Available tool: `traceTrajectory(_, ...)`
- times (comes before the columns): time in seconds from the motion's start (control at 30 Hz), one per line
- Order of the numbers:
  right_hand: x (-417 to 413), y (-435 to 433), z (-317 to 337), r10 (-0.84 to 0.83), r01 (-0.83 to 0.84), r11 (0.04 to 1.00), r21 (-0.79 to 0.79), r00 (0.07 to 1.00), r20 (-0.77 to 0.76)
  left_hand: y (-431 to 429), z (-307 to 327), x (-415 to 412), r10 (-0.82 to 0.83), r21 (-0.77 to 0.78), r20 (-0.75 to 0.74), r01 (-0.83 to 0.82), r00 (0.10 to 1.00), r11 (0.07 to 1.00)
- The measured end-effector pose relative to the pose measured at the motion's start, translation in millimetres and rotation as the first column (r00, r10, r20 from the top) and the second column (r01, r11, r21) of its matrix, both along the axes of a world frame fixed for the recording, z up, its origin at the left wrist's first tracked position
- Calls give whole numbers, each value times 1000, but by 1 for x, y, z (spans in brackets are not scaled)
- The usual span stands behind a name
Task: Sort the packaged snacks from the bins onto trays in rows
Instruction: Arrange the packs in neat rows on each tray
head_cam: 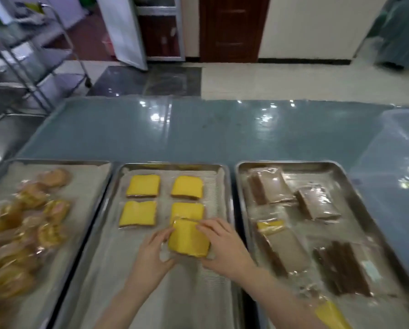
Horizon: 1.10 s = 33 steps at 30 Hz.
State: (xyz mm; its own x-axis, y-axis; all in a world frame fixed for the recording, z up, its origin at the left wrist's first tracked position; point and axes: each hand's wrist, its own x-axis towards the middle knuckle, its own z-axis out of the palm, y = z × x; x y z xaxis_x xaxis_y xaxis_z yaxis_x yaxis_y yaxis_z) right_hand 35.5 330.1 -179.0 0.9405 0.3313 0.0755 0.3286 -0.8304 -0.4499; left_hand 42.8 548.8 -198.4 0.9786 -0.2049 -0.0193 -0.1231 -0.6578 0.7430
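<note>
Blue bench [222,134] with three trays; left hand [151,252] and right hand [225,245] together clasp a yellow cake packet [189,241] over the middle tray [118,269].

Bright yellow cake slices [143,185] on a silver tray [225,172]; brown slices [267,186]; blue-grey tabletop [198,129].

Dark wooden door [232,27], cream wall [317,24], pale tiled floor [293,79], steel trolley [32,55].
</note>
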Motion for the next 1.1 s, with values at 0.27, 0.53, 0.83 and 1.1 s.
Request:
traceTrajectory(0.27, 27, 154, -41, 96, -94, 995, 23, 985, -140, 118, -22, -7, 213, 131, -36, -206, 976, 970)
traceTrajectory(0.53, 31, 187, -59, 45, -46, 999, -2, 986, -161, 139, -34, -9, 156, 289, -25, -142, 987, 947)
traceTrajectory(0.83, 21, 171, -49, 45, -45, 999, 3, 991, -123, 124, -22, -13, 146, 405, 62, -159, 987, 900)
traceTrajectory(1.1, -67, 22, -13, -383, 379, 911, 165, 924, -9, -11, 2, -32, -126, 112, 152, 109, 980, 988)
